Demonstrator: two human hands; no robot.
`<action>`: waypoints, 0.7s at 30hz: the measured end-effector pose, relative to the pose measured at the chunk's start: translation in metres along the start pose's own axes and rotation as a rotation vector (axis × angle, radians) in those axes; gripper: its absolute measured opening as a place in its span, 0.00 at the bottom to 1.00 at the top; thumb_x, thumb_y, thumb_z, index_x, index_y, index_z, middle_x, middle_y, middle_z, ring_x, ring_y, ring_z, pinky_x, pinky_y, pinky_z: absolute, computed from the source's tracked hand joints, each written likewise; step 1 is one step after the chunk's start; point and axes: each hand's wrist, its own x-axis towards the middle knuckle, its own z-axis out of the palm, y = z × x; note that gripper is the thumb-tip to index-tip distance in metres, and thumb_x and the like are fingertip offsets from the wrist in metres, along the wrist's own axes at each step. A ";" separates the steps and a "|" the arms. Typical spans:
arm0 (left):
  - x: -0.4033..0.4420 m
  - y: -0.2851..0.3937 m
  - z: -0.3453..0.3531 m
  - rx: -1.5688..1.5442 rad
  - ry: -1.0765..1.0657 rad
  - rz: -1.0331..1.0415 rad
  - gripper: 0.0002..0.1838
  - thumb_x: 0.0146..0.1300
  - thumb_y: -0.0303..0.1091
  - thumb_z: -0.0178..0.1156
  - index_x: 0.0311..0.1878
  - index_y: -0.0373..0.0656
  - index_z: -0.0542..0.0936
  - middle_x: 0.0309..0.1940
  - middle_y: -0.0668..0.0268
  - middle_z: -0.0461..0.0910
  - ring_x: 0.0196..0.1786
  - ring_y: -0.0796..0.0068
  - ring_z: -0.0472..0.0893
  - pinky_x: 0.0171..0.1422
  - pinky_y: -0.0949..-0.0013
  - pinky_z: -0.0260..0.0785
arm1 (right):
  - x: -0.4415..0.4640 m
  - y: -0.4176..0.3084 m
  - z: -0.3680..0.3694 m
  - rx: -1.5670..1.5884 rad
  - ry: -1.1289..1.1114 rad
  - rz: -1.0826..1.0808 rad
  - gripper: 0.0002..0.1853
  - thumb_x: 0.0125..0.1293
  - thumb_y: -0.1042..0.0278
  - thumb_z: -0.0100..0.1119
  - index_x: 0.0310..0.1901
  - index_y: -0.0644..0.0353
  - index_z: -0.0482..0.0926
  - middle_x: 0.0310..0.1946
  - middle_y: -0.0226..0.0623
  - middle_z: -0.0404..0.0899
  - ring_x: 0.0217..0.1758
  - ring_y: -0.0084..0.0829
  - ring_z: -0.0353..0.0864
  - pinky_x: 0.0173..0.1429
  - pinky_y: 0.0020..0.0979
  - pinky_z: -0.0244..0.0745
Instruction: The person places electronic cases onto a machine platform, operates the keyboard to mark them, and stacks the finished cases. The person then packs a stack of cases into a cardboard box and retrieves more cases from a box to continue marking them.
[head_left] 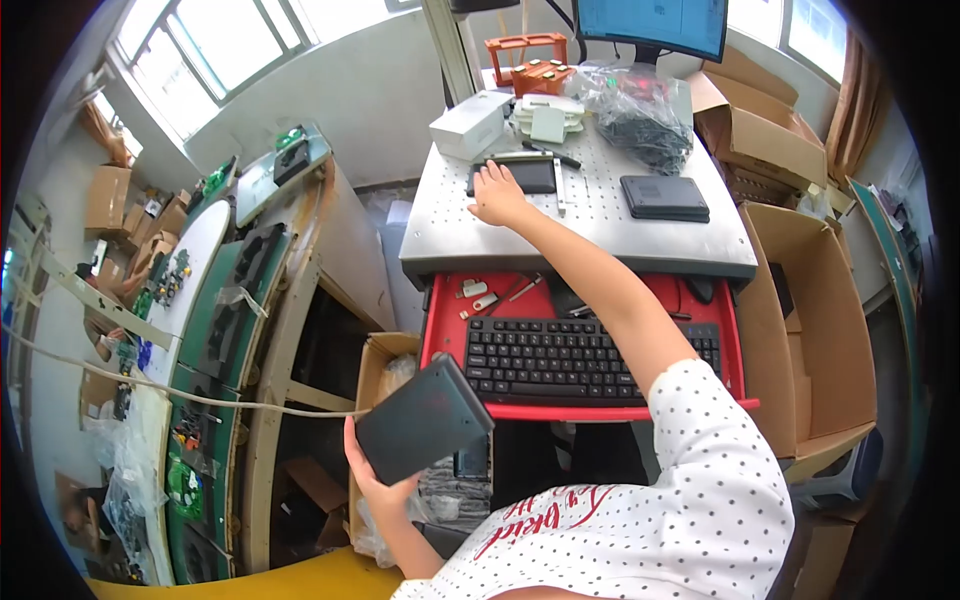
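Observation:
My left hand grips a flat black device by its lower left edge, holding it tilted beside the red drawer. The fingers are partly hidden behind this device. Reaching across the drawer, my right hand lies with fingers spread on the left end of a black rectangular unit. That unit sits in a light metal fixture on the perforated metal worktop. Further right on the worktop rests a dark stack of flat devices, apart from both hands.
A black keyboard and USB sticks lie in the red drawer. Behind stand a white box, an orange rack, bagged dark parts and a monitor. An open carton stands right; a workbench runs along the left.

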 end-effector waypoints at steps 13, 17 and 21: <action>-0.002 -0.006 -0.011 0.023 0.078 -0.048 0.53 0.31 0.20 0.66 0.66 0.41 0.51 0.53 0.59 0.66 0.55 0.67 0.69 0.60 0.67 0.60 | -0.070 -0.052 -0.057 -0.194 -0.078 -0.247 0.23 0.52 0.53 0.53 0.36 0.71 0.77 0.37 0.50 0.77 0.57 0.47 0.65 0.64 0.43 0.49; -0.002 -0.008 -0.003 -0.076 0.059 -0.027 0.53 0.31 0.21 0.66 0.66 0.40 0.50 0.53 0.58 0.66 0.55 0.66 0.69 0.59 0.67 0.61 | -0.090 -0.050 -0.062 -0.203 0.172 -0.393 0.04 0.42 0.69 0.54 0.21 0.59 0.74 0.20 0.35 0.74 0.33 0.32 0.71 0.43 0.30 0.63; -0.002 -0.003 0.010 -0.130 0.054 -0.055 0.54 0.30 0.20 0.66 0.66 0.39 0.50 0.53 0.58 0.66 0.55 0.66 0.69 0.59 0.67 0.62 | -0.107 -0.040 -0.092 -0.052 0.310 -0.494 0.05 0.40 0.70 0.53 0.17 0.56 0.68 0.15 0.30 0.68 0.27 0.30 0.69 0.33 0.27 0.64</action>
